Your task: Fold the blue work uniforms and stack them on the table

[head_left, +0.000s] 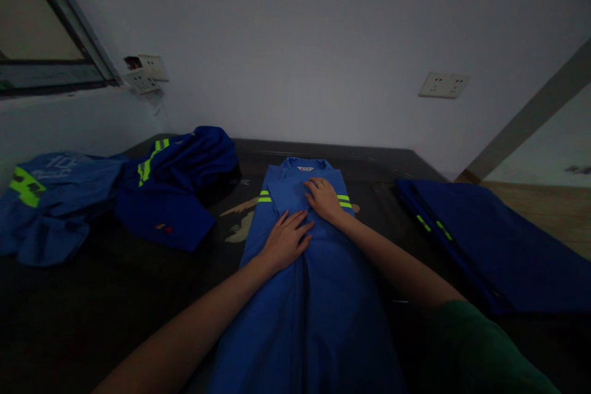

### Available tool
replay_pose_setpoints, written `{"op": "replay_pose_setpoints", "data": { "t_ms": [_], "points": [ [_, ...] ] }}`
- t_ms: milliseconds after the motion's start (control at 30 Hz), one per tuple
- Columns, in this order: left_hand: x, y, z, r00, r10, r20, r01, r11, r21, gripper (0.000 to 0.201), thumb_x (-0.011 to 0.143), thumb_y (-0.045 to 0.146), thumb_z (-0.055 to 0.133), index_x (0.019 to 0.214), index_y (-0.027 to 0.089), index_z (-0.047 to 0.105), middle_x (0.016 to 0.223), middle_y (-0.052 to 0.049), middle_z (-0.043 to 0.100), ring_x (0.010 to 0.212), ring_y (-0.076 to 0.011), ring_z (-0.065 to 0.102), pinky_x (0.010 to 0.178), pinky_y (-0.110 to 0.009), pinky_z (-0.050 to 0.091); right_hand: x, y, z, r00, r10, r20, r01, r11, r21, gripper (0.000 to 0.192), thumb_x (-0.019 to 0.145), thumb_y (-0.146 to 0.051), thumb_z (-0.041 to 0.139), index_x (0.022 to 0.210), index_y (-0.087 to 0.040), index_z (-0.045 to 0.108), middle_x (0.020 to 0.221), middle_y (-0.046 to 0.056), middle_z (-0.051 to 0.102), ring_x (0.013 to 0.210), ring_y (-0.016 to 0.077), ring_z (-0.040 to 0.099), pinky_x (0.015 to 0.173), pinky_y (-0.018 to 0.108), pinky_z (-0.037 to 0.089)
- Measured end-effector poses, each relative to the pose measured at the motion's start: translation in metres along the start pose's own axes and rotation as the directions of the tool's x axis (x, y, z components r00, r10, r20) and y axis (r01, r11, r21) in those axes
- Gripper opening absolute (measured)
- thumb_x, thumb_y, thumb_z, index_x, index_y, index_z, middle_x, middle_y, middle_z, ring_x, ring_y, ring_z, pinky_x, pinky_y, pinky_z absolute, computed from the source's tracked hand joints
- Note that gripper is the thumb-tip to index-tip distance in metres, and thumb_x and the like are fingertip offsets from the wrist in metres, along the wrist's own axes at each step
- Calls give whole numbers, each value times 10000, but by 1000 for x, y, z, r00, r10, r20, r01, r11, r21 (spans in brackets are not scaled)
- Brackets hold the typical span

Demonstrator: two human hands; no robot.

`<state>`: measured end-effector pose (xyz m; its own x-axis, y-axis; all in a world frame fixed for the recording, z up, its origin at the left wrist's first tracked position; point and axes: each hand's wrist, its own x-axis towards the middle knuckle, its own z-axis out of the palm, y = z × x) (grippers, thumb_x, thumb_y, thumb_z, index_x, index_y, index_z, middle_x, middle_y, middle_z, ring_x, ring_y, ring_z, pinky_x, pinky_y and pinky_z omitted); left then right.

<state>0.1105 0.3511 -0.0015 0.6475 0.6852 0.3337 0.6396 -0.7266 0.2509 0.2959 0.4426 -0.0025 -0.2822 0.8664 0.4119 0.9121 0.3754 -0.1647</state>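
Observation:
A blue work jacket with yellow-green reflective stripes lies lengthwise on the dark table, its collar at the far end. One section of its cloth is folded over across the upper part. My left hand rests flat on the jacket near its middle, fingers stretched out. Farther up and to the right, my right hand lies on the folded-over cloth, palm down with the fingers loosely spread. Neither hand grips anything. The near end of the jacket runs out of view at the bottom.
Crumpled dark-blue clothing with a reflective stripe lies to the left, beside lighter blue clothing. Folded dark-blue garments are stacked at the right. A white wall with sockets stands behind the table.

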Motion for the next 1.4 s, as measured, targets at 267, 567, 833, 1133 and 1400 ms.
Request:
{"op": "replay_pose_setpoints", "data": {
  "t_ms": [267,567,833,1133,1400],
  "points": [
    [0,-4,-2,995,36,-91,-37,999,-8,214,862,198,583,1060,208,665,1156,-69,626,1113,-224,540,1012,-417,413,-13,-20,0,1000,6,27,-4,998,-61,307,963,-258,407,1162,-161,619,1186,152,599,1118,279,492,956,413,383],
    [-9,32,-37,992,47,117,-43,998,-40,159,898,216,528,1006,211,645,1028,-61,626,992,-206,588,885,-339,463,-22,-37,-5,983,73,166,-54,992,-113,441,978,-453,370,996,-163,702,1040,162,657,1018,283,545,861,383,401],
    [-128,124,-99,835,-229,500,365,911,-192,581,870,465,547,1397,262,410,707,8,635,618,-188,614,586,-264,444,-26,-44,-6,981,138,138,-129,989,-73,514,973,-507,343,976,-161,724,1075,165,639,1041,288,510,882,403,393],
    [-218,185,-82,692,-391,607,519,854,-41,850,824,423,584,1528,305,122,784,-44,684,675,-236,638,645,-321,482,-29,-47,-5,973,184,136,-176,982,-71,518,980,-490,334,1014,-143,718,1144,172,609,1090,299,472,906,417,377],
    [-231,198,-73,722,-354,594,619,714,-326,613,909,301,413,1502,302,254,754,-10,609,657,-145,550,644,-222,448,-31,-50,-7,970,189,151,-170,977,-133,517,993,-469,305,1054,-141,700,1168,152,600,1112,270,455,928,377,355]
  ]
}}
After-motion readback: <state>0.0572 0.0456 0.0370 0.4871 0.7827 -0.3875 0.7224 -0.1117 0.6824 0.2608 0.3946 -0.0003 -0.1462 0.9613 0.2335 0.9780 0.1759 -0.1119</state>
